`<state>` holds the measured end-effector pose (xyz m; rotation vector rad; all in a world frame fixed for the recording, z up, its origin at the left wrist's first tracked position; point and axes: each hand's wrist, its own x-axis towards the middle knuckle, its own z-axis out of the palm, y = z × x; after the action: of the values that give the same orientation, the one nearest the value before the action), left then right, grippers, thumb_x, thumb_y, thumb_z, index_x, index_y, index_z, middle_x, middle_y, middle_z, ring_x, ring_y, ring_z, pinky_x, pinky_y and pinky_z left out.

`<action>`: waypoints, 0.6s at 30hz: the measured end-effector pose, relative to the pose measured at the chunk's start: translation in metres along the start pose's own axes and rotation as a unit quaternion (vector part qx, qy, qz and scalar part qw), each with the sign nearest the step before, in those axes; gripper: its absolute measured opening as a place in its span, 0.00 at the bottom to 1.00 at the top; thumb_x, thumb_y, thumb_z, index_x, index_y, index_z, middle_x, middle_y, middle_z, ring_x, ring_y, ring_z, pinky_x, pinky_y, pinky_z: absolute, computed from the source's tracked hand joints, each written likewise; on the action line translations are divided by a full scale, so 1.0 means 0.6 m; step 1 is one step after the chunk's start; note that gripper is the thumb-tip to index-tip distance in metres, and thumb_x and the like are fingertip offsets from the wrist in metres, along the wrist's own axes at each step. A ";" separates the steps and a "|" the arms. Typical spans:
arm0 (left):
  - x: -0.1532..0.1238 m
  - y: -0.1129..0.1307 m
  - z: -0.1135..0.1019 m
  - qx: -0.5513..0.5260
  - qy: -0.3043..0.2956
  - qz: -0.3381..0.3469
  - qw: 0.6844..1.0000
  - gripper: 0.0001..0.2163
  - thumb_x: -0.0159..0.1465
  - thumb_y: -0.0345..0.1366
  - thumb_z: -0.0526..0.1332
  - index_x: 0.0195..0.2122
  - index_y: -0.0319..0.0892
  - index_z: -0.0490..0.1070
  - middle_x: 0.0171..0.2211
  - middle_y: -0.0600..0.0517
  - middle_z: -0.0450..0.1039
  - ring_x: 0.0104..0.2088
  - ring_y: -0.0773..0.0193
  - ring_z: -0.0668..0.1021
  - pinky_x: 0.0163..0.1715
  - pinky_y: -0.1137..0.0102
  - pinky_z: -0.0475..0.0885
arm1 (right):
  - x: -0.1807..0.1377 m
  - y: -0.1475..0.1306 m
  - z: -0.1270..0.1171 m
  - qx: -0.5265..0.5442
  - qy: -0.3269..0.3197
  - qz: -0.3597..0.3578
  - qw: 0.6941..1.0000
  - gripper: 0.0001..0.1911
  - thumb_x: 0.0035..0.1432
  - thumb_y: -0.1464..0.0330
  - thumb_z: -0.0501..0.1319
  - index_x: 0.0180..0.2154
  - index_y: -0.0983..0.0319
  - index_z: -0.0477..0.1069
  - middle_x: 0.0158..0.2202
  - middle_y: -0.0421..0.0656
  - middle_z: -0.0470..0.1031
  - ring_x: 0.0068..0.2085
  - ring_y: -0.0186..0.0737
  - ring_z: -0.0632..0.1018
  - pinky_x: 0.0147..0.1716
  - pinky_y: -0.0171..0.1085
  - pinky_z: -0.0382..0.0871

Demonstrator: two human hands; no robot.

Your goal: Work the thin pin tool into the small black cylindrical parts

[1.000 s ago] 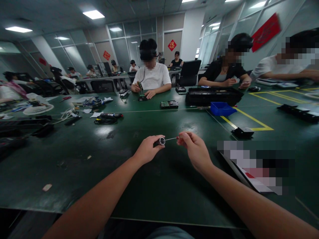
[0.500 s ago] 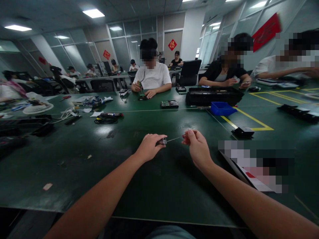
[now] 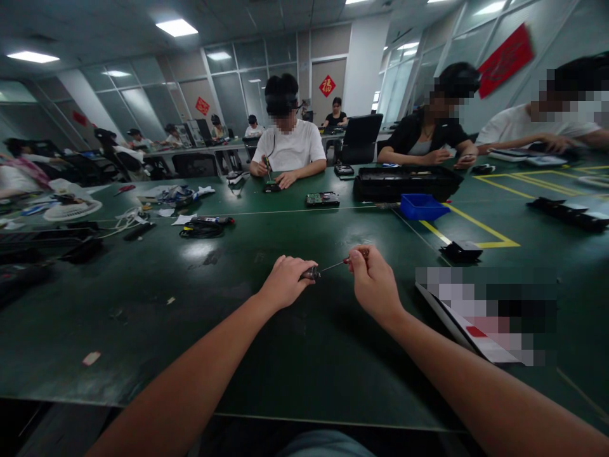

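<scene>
My left hand (image 3: 284,283) is closed around a small dark cylindrical metal part (image 3: 311,273), held just above the green table between thumb and fingers. Most of this part is hidden by the hand; its right end shows. A screwdriver (image 3: 335,264) with a thin shaft and a reddish collar is gripped in my right hand (image 3: 377,283). Its shaft slants down to the left, and the tip is at the end face of the cylindrical part. Whether the tip sits in a screw is too small to tell.
A green table (image 3: 295,374) spreads before me. Beyond my hands lie a coil of black cable (image 3: 204,227), a circuit-board device (image 3: 322,199), a blue bin (image 3: 423,207) and a long black housing (image 3: 409,184). Right of me lies a partly blurred booklet (image 3: 457,311). Co-workers sit opposite.
The cylindrical part has turned slightly, so its end face shows less. My right hand has rotated, and the screwdriver's reddish collar and handle now show more clearly.
</scene>
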<state>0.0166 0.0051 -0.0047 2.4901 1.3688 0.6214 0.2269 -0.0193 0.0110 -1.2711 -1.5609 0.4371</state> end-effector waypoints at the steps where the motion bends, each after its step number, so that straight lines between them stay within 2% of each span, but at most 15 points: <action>1: 0.001 0.000 -0.001 -0.024 0.011 -0.005 1.000 0.15 0.63 0.34 0.65 0.52 0.45 0.73 0.47 0.47 0.75 0.50 0.54 0.75 0.56 0.55 0.65 | 0.000 0.000 -0.001 0.001 0.010 -0.001 1.000 0.12 0.69 0.59 0.50 0.38 0.59 0.66 0.31 0.43 0.75 0.32 0.42 0.76 0.34 0.41 0.65; 4: 0.005 0.000 -0.005 -0.112 0.067 -0.044 0.990 0.14 0.62 0.33 0.67 0.49 0.43 0.73 0.48 0.47 0.75 0.48 0.56 0.76 0.51 0.61 0.70 | 0.000 -0.002 -0.006 0.007 0.023 -0.001 1.000 0.11 0.69 0.60 0.51 0.39 0.59 0.67 0.30 0.42 0.75 0.31 0.41 0.75 0.34 0.40 0.65; 7: 0.010 -0.004 -0.014 -0.198 0.133 -0.089 0.967 0.18 0.62 0.34 0.65 0.54 0.44 0.69 0.48 0.48 0.75 0.48 0.58 0.77 0.51 0.63 0.70 | -0.002 -0.007 -0.010 0.018 0.024 -0.010 1.000 0.11 0.69 0.61 0.51 0.39 0.59 0.67 0.30 0.41 0.74 0.31 0.40 0.75 0.33 0.39 0.65; 9: 0.013 -0.008 -0.022 -0.250 0.154 -0.110 0.950 0.19 0.65 0.35 0.62 0.57 0.45 0.66 0.48 0.48 0.75 0.47 0.60 0.77 0.50 0.64 0.70 | -0.004 -0.009 -0.013 0.035 0.031 -0.022 0.999 0.11 0.69 0.61 0.51 0.40 0.58 0.67 0.30 0.41 0.74 0.31 0.40 0.75 0.34 0.39 0.66; 12: 0.015 -0.008 -0.037 -0.294 0.142 -0.141 0.935 0.14 0.68 0.42 0.58 0.51 0.43 0.67 0.39 0.48 0.75 0.37 0.62 0.77 0.39 0.67 0.72 | -0.008 -0.012 -0.017 0.067 0.038 -0.041 0.996 0.11 0.70 0.61 0.51 0.41 0.58 0.68 0.31 0.41 0.74 0.33 0.40 0.75 0.35 0.40 0.67; 14: 0.015 -0.004 -0.047 -0.288 0.113 -0.146 0.940 0.15 0.67 0.48 0.58 0.44 0.41 0.69 0.31 0.51 0.72 0.30 0.64 0.74 0.31 0.69 0.70 | -0.011 -0.015 -0.019 0.083 0.036 -0.049 0.995 0.10 0.70 0.61 0.51 0.42 0.57 0.68 0.31 0.40 0.73 0.33 0.40 0.75 0.36 0.41 0.68; 16: 0.015 0.003 -0.053 -0.242 0.082 -0.130 0.958 0.16 0.66 0.50 0.59 0.40 0.41 0.71 0.28 0.52 0.71 0.28 0.63 0.73 0.30 0.68 0.68 | -0.013 -0.019 -0.021 0.092 0.036 -0.056 0.994 0.10 0.70 0.61 0.51 0.42 0.57 0.68 0.31 0.40 0.73 0.33 0.40 0.75 0.35 0.41 0.68; 18: 0.016 0.010 -0.054 -0.181 0.051 -0.104 0.977 0.13 0.65 0.47 0.61 0.39 0.42 0.73 0.31 0.50 0.74 0.31 0.61 0.75 0.34 0.67 0.70 | -0.015 -0.024 -0.023 0.095 0.036 -0.064 0.993 0.09 0.70 0.62 0.52 0.42 0.57 0.68 0.31 0.40 0.73 0.33 0.40 0.75 0.35 0.41 0.68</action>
<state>0.0103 0.0102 0.0289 2.0265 1.3844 0.8734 0.2306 -0.0369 0.0234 -1.0251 -1.4918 0.4417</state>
